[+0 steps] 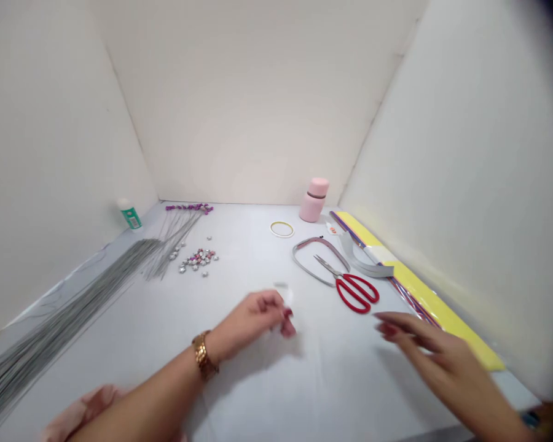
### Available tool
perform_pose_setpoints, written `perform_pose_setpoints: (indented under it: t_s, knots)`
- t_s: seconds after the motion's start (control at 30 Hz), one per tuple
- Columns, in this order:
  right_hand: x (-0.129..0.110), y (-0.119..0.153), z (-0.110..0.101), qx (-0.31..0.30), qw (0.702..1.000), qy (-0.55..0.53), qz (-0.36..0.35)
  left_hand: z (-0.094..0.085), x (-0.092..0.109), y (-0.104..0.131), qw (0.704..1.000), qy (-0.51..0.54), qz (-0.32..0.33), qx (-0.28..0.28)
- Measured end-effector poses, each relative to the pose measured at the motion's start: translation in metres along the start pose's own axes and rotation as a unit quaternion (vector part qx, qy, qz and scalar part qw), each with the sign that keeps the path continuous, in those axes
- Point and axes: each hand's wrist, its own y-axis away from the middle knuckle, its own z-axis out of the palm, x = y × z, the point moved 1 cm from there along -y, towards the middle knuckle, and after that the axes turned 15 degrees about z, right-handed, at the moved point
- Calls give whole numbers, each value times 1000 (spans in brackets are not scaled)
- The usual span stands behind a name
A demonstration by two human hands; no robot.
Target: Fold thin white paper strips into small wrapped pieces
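My left hand (265,314), with a gold watch at the wrist, is above the middle of the table, its fingers closed around a small pale strip (286,296) that is blurred. To the right, my right hand (419,344) hovers near the red-handled scissors (357,293) without touching them; its fingers are slightly apart and blurred, and nothing shows between them. The scissors lie partly over a loop of grey strip (311,270). Behind them sits a curved grey strip (364,263).
Small silver and pink stars (198,259) lie left of centre. Grey wires (87,294) stretch along the left side, near purple-tipped wires (188,209). A glue bottle (131,217), tape ring (282,229) and pink bottle (313,201) stand farther back. Yellow sheets (428,301) line the right.
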Motion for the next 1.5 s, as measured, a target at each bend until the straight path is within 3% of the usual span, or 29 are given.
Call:
perform_pose_setpoints:
  t_s: [0.03,0.07,0.13,0.17,0.23,0.33,0.4,0.47,0.53,0.6,0.67,0.73,0.8,0.87,0.93,1.1,1.23,1.33,1.4,1.5]
  knots:
    - [-17,-3,20,-62,997,14,-43,-13,4,-6,995,-17,46,83]
    - [-32,-4,39,-94,992,27,-77,-23,5,-11,990,-26,66,122]
    - [-52,1,69,-142,983,29,-111,-37,4,-14,985,-41,75,153]
    - [-58,7,78,-194,974,17,-117,-41,2,-14,983,-48,75,161]
    - [-63,21,84,-341,933,-38,-104,-44,-3,-13,982,-60,71,165]
    - [-59,31,71,-386,916,-62,-92,-42,-8,-13,984,-77,63,149]
    - [-54,24,62,-382,917,-85,-70,-41,-9,-15,984,-95,64,136]
    - [-50,9,60,-265,955,-131,9,-40,-9,-15,983,-122,68,120]
    - [-53,-5,65,-170,979,-111,-23,-38,-10,-13,979,-162,74,100]
    - [-65,-14,73,-81,987,-53,-131,-34,-10,-9,969,-218,88,78]
    - [-82,-20,80,-26,961,12,-276,-29,-10,-5,949,-286,117,56]
    - [-98,-25,86,-48,926,98,-361,-27,-9,-2,923,-351,151,37]
    - [-107,-33,91,-70,900,160,-399,-28,-8,-2,894,-410,177,25]
    - [-109,-44,95,-58,892,197,-403,-33,-8,-3,864,-464,193,27]
    - [-104,-56,99,-45,898,200,-390,-42,-6,-6,833,-512,203,42]
    - [-89,-74,109,-39,955,72,-286,-59,-3,-9,774,-590,211,94]
    - [-84,-72,116,-35,979,0,-199,-55,-7,-7,758,-610,211,96]
    - [-83,-66,124,-108,982,-93,-121,-45,-11,-6,768,-600,204,94]
    - [-82,-62,131,-200,956,-214,-21,-38,-12,-6,799,-563,186,99]
    - [-81,-57,139,-297,853,-396,162,-30,-8,-6,844,-498,171,105]
